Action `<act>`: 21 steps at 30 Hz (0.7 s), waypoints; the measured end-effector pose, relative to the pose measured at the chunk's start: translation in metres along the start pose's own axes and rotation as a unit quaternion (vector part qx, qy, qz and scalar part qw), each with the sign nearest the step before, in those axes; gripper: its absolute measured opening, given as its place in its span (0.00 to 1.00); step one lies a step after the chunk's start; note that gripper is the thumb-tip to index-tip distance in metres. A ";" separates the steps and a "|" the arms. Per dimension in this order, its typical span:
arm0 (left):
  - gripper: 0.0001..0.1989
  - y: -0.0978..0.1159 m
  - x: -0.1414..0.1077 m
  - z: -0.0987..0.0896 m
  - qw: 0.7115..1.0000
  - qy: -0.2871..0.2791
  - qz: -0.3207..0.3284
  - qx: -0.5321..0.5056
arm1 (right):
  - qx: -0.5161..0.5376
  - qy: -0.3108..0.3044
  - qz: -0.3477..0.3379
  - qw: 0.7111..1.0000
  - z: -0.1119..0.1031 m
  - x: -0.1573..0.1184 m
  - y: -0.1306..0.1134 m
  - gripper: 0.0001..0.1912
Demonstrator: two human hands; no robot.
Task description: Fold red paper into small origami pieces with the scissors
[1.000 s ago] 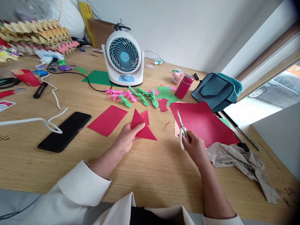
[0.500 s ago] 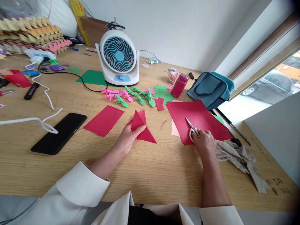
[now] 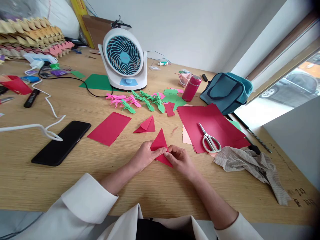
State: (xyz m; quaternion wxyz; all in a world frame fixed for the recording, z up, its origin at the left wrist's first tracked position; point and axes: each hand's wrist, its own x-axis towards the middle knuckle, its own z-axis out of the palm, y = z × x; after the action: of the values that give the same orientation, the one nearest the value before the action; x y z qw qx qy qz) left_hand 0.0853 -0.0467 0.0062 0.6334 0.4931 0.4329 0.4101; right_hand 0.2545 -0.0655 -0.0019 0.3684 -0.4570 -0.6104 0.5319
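The folded paper (image 3: 159, 140) was held above the near middle of the table (image 3: 125, 200), between the two hands. The left hand (image 3: 143, 156) pinched it, thumb on top and fingers beneath, largely hidden. The right hand (image 3: 180, 160) pinched its right edge between thumb and curled fingers, the thumb tips nearly meeting. Just beyond lay a red triangle (image 3: 150, 126); to its left, a red rectangle (image 3: 110, 128) and, nearer the edge, a phone (image 3: 62, 141). To the right, scissors (image 3: 211, 141) rested on red sheets (image 3: 220, 121), beside a crumpled cloth (image 3: 240, 160). Pink and green paper figures (image 3: 128, 106) lay before the fan (image 3: 125, 56); a flask (image 3: 192, 88) stood near the bag (image 3: 226, 91).
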 end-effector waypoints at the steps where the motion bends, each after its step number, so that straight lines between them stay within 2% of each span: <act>1: 0.15 0.000 0.000 0.000 1.000 -0.008 -0.005 -0.006 | 0.015 0.001 0.005 1.000 -0.001 0.000 0.002 0.20; 6: 0.18 -0.001 0.002 -0.005 1.000 -0.018 -0.023 0.009 | 0.064 0.030 0.028 0.997 -0.008 0.001 0.000 0.23; 10: 0.17 -0.005 0.003 -0.006 0.998 -0.028 -0.016 0.056 | 0.082 0.041 0.039 0.995 -0.008 0.002 -0.001 0.22; 21: 0.17 -0.002 0.005 -0.005 0.997 -0.021 -0.023 0.075 | 0.138 0.089 0.047 0.985 -0.007 0.005 0.009 0.22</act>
State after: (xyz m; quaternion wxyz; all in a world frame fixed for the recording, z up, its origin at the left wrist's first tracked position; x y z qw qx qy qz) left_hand 0.0823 -0.0413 0.0024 0.6133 0.5374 0.4601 0.3512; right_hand 0.2612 -0.0579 -0.0094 0.4555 -0.4757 -0.4735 0.5848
